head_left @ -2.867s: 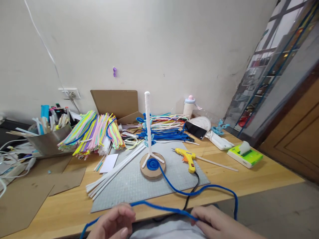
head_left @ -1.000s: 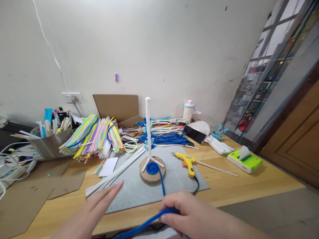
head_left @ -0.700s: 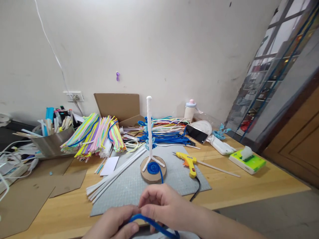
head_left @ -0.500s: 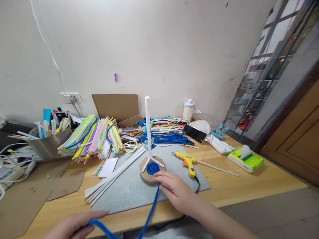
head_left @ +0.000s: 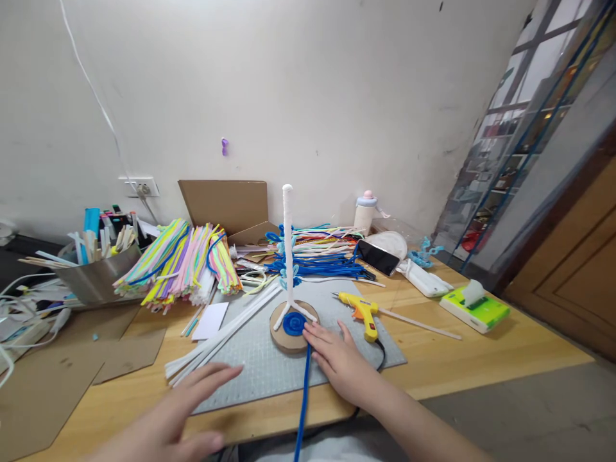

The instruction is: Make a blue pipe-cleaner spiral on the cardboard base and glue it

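Note:
A round cardboard base (head_left: 283, 343) lies on the grey cutting mat, with a white fuzzy-wrapped post (head_left: 289, 244) standing upright from it on splayed feet. Between those feet a flat spiral coil of blue pipe cleaner (head_left: 294, 324) rests on the base. Its long loose tail (head_left: 304, 398) runs down toward me past the mat's front edge. My right hand (head_left: 339, 359) lies palm down with fingers stretched out, the fingertips touching the coil's right side and the base's edge. My left hand (head_left: 192, 410) hovers at the front left, fingers apart and holding nothing.
A yellow hot glue gun (head_left: 363, 312) lies right of the base, its cord running forward. White pipe cleaners (head_left: 226, 330) lie on the left. Behind are coloured bundles (head_left: 178, 266), blue pipe cleaners (head_left: 322, 264) and a phone (head_left: 378, 258). A green tissue pack (head_left: 476, 311) sits right.
My left hand has let go of the blue tail and moved up and right, its fingers spreading. The tail now hangs straighter toward me. My right hand stays by the coil.

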{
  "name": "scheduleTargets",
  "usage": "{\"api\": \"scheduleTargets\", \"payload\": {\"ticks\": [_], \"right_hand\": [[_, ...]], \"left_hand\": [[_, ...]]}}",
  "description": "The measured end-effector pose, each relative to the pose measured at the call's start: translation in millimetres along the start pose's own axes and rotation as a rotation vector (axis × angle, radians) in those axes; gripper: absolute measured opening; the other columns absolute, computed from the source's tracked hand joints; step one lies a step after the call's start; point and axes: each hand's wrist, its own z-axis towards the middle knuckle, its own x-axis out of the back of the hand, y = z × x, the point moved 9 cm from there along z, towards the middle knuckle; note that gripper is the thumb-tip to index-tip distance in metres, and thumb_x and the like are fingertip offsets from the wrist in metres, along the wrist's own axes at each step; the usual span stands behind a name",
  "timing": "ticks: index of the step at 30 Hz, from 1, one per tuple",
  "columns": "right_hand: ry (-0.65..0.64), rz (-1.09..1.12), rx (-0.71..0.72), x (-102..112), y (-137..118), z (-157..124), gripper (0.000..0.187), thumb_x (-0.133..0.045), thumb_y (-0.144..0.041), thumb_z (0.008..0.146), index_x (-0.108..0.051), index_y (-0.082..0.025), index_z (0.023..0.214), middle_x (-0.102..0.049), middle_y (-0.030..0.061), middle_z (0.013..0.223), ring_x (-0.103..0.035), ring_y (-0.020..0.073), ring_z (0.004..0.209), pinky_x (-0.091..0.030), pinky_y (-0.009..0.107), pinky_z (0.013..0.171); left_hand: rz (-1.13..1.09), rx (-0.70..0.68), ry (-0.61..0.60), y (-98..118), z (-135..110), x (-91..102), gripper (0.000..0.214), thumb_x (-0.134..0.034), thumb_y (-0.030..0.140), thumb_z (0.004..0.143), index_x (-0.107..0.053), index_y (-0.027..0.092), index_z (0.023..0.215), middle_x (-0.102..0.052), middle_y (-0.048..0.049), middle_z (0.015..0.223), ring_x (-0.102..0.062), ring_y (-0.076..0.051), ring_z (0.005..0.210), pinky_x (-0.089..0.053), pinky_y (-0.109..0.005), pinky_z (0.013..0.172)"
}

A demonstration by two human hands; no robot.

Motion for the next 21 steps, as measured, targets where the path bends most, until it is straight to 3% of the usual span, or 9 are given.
{"api": "scheduleTargets", "payload": {"ticks": [2,5,8,10,12,14,17,21], "right_hand": [[0.006,0.009,-0.001,-1.3,-0.4,0.7,0.046,-0.036,-0.023,0.091,-0.041,-0.028,0.136,-0.037,0.0045,0.145,-0.030,0.0215,0.135,-0.002,0.060,0.109],[0.034,0.037,0.029,-0.3,0.5,0.7,0.048,-0.035,-0.023,0.091,-0.036,-0.029,0.139,-0.036,0.0048,0.145,-0.031,0.0216,0.134,-0.005,0.059,0.109],[0.241,0.036,-0.012,23.8,20.2,-4.7,0.044,-0.032,-0.026,0.092,-0.043,-0.026,0.134,-0.043,0.0077,0.141,-0.036,0.0214,0.131,-0.016,0.053,0.109],[0.451,0.002,-0.123,51.3,47.1,-15.3,0.035,-0.032,-0.029,0.091,-0.057,-0.019,0.114,-0.054,0.0120,0.128,-0.047,0.0220,0.120,-0.031,0.044,0.103],[0.546,-0.068,-0.297,71.9,79.6,-26.2,0.030,-0.034,-0.032,0.089,-0.060,-0.017,0.092,-0.061,0.0136,0.108,-0.058,0.0223,0.101,-0.043,0.036,0.087],[0.495,-0.159,-0.512,81.6,112.6,-33.9,0.028,-0.037,-0.037,0.087,-0.057,-0.018,0.080,-0.063,0.0113,0.093,-0.061,0.0224,0.085,-0.045,0.033,0.073],[0.280,-0.200,-0.746,77.7,146.8,-38.9,0.038,-0.037,-0.051,0.085,-0.055,-0.020,0.071,-0.064,0.0073,0.077,-0.062,0.0229,0.074,-0.043,0.031,0.061],[0.136,-0.234,-0.796,71.2,151.7,-32.4,0.056,-0.034,-0.069,0.079,-0.061,-0.021,0.074,-0.068,0.0102,0.078,-0.064,0.0278,0.075,-0.042,0.034,0.059]], "left_hand": [[-0.011,-0.068,-0.062,34.7,31.0,-17.0,0.051,-0.057,0.042,0.082,-0.046,0.038,0.132,-0.047,0.0004,0.139,-0.047,-0.024,0.124,-0.041,-0.040,0.102],[-0.062,-0.245,-0.041,72.1,77.4,-34.6,0.048,-0.053,0.026,0.085,-0.046,0.034,0.132,-0.045,-0.0016,0.140,-0.044,-0.022,0.126,-0.036,-0.040,0.107],[-0.124,-0.361,0.043,83.8,114.4,-43.0,0.044,-0.050,0.013,0.083,-0.055,0.028,0.124,-0.053,-0.0035,0.131,-0.048,-0.020,0.120,-0.038,-0.038,0.105],[-0.119,-0.419,0.062,86.3,130.6,-49.1,0.039,-0.048,0.011,0.084,-0.059,0.025,0.118,-0.058,-0.0047,0.125,-0.052,-0.020,0.115,-0.041,-0.037,0.102],[-0.113,-0.469,0.068,88.4,139.3,-53.9,0.035,-0.045,0.012,0.086,-0.062,0.024,0.113,-0.061,-0.0054,0.121,-0.055,-0.020,0.111,-0.043,-0.036,0.098],[-0.113,-0.504,0.080,89.8,142.1,-56.8,0.033,-0.042,0.012,0.088,-0.064,0.024,0.110,-0.062,-0.0053,0.119,-0.057,-0.020,0.108,-0.045,-0.035,0.096],[-0.087,-0.509,0.110,89.0,139.6,-58.8,0.032,-0.041,0.015,0.090,-0.065,0.024,0.109,-0.063,-0.0048,0.119,-0.058,-0.021,0.107,-0.046,-0.036,0.094],[0.001,-0.489,0.083,88.9,130.7,-60.6,0.032,-0.043,0.024,0.092,-0.059,0.026,0.120,-0.059,-0.0033,0.125,-0.053,-0.020,0.116,-0.039,-0.039,0.101]]}}
